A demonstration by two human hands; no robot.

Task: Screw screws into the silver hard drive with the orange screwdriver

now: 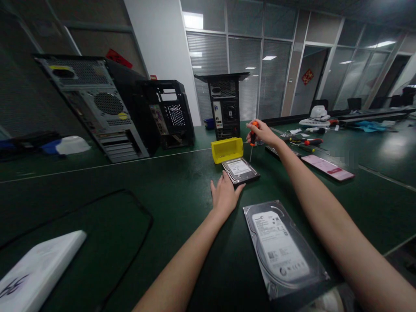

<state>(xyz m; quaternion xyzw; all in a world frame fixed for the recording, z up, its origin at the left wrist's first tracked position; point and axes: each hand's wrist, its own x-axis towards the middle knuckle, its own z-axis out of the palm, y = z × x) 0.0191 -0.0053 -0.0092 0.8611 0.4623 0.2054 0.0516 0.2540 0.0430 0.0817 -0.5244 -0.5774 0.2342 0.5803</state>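
Note:
A hard drive (239,169) with a white label lies on the dark green table, its far edge against a yellow open box (227,150). My left hand (225,194) rests at the drive's near left edge, fingers spread and touching it. My right hand (259,132) is closed around the orange and black handle of a screwdriver (253,135). The screwdriver points down, its thin shaft reaching the drive's far right edge. Nearer to me, a larger-looking hard drive (281,249) lies label up between my forearms.
Computer cases (107,104) stand at the back left, another (225,106) behind the yellow box. Right of my right forearm are a pink-screened phone (327,167) and several tools (313,141). A black cable (147,229) and white box (42,268) lie at left.

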